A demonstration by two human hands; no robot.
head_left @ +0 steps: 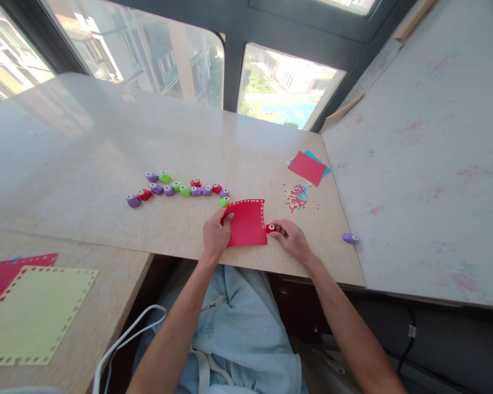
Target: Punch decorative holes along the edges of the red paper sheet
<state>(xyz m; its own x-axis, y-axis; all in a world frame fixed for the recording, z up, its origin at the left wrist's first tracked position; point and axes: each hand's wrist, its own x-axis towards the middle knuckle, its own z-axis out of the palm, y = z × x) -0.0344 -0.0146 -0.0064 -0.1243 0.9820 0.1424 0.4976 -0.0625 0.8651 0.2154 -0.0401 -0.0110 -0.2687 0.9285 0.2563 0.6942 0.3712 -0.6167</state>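
No container shows. A red paper sheet [246, 223], punched with small holes along its top and right edges, lies flat at the surface's [107, 142] near edge. The left hand [216, 234] presses its left edge with fingers closed on it; the right hand [292, 238] grips a small red punch [270, 227] at its right edge.

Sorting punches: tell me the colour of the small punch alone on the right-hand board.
Purple plastic punch, head view.
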